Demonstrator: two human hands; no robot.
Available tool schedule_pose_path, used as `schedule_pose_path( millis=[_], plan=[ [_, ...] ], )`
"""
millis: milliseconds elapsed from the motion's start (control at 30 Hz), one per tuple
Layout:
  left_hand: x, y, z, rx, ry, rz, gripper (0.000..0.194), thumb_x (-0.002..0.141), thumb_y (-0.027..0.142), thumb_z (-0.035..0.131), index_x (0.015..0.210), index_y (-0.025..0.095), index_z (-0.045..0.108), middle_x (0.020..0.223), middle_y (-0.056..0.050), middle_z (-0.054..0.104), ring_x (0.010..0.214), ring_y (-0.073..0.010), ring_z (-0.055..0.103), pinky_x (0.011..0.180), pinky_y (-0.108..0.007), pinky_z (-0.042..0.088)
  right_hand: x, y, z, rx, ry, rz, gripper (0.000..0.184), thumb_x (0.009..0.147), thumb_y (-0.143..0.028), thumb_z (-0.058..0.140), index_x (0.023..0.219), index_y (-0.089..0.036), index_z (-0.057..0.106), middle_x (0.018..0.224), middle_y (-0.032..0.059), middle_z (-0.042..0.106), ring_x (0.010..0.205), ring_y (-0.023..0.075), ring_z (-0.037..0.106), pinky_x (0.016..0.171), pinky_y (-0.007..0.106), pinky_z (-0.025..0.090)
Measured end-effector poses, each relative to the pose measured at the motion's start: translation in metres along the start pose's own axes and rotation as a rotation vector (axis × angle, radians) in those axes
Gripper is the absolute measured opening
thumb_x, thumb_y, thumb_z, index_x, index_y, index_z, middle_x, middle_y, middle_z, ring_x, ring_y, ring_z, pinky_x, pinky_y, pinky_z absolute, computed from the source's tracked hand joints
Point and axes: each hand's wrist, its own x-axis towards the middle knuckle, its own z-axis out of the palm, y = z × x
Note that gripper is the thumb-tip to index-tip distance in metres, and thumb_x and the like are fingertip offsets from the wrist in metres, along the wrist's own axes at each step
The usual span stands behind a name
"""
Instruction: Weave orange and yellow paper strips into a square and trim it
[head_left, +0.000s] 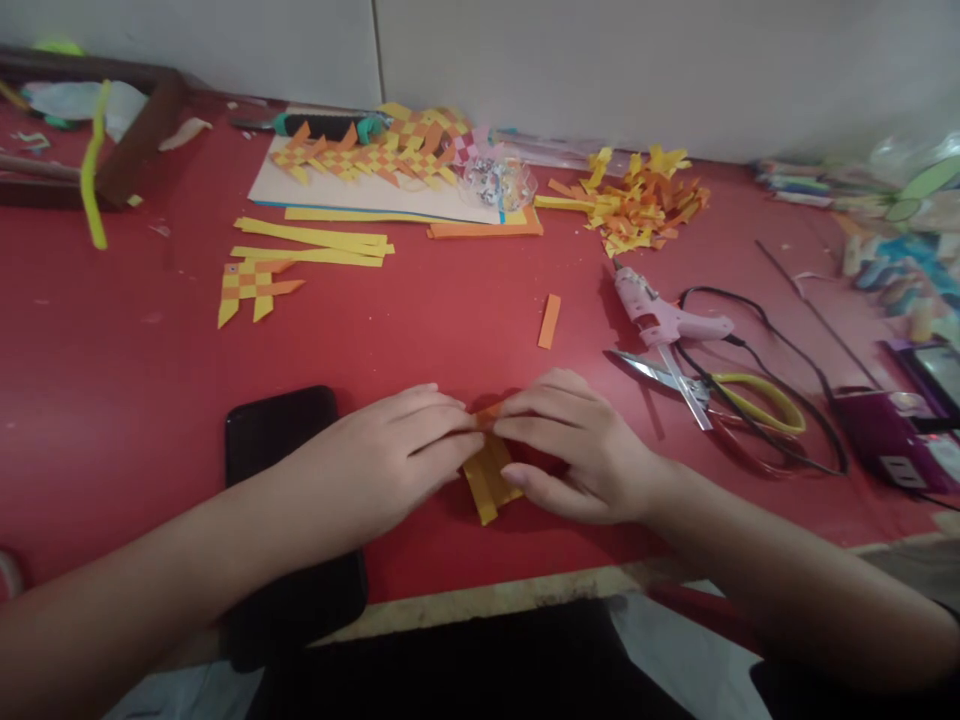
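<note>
Yellow and orange paper strips [489, 478] lie together on the red table near its front edge, between my two hands. My left hand [409, 455] presses its fingertips on the left side of the strips. From the right, my right hand [577, 445] has its fingers curled over an orange strip, with the thumb on the yellow ones. My fingers cover part of the piece, so how the strips cross is hidden. A black phone [281, 430] sits under my left forearm. A short orange strip [549, 321] lies beyond my right hand.
A pink glue gun [654, 312] and yellow-handled scissors [671, 375] lie right, amid a black cord. Behind are a woven paper fish [251, 284], yellow strips [315, 240], more woven pieces [367, 160] and a pile of paper scraps [649, 200]. A brown tray [150, 130] stands back left.
</note>
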Motion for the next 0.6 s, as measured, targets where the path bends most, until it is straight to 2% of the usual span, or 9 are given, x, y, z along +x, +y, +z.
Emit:
schedule_pose_path(
  millis=[133,233,367,467,600],
  plan=[
    [-0.001,-0.006,-0.005,0.009,0.004,0.008,0.027,0.097,0.011,0.045,0.109,0.009,0.069,0.106,-0.013,0.073,0.101,-0.0249,0.066,0.092,-0.043,0.056,0.000,-0.002,0.002,-0.013,0.040,0.009,0.016,0.091,-0.032,0.063,0.097,-0.017,0.067,0.090,0.0069,0.070,0.079,0.0173,0.061,0.075,0.034,0.048],
    [0.000,-0.005,-0.008,0.033,0.007,0.008,0.029,0.097,0.011,0.043,0.106,0.009,0.070,0.102,-0.013,0.074,0.093,-0.0238,0.067,0.083,-0.039,0.058,0.001,-0.004,0.006,0.007,0.030,0.018,0.025,0.087,-0.038,0.069,0.098,-0.015,0.067,0.094,0.0090,0.068,0.083,0.0182,0.059,0.077,0.034,0.048],
    [0.001,-0.002,-0.009,0.042,-0.005,0.001,0.030,0.096,0.010,0.042,0.101,0.008,0.072,0.098,-0.015,0.074,0.090,-0.0260,0.067,0.076,-0.041,0.059,0.002,-0.010,0.010,0.007,-0.025,0.073,0.034,0.081,-0.044,0.074,0.096,-0.015,0.066,0.097,0.0094,0.067,0.086,0.0207,0.057,0.079,0.037,0.045],
    [0.001,-0.001,-0.008,0.028,-0.004,-0.004,0.030,0.095,0.010,0.043,0.101,0.009,0.072,0.098,-0.013,0.074,0.090,-0.0263,0.066,0.076,-0.042,0.059,0.003,-0.012,0.011,0.026,-0.100,0.157,0.028,0.081,-0.038,0.074,0.097,-0.017,0.066,0.100,0.0081,0.066,0.089,0.0214,0.055,0.080,0.037,0.042],
    [0.001,-0.002,-0.008,0.026,0.019,0.019,0.030,0.095,0.010,0.043,0.099,0.009,0.072,0.096,-0.013,0.075,0.090,-0.0266,0.067,0.079,-0.044,0.058,0.005,-0.012,0.011,0.062,-0.103,0.226,0.013,0.085,-0.028,0.068,0.094,-0.019,0.067,0.099,0.0064,0.066,0.088,0.0202,0.055,0.079,0.037,0.039]
  ],
)
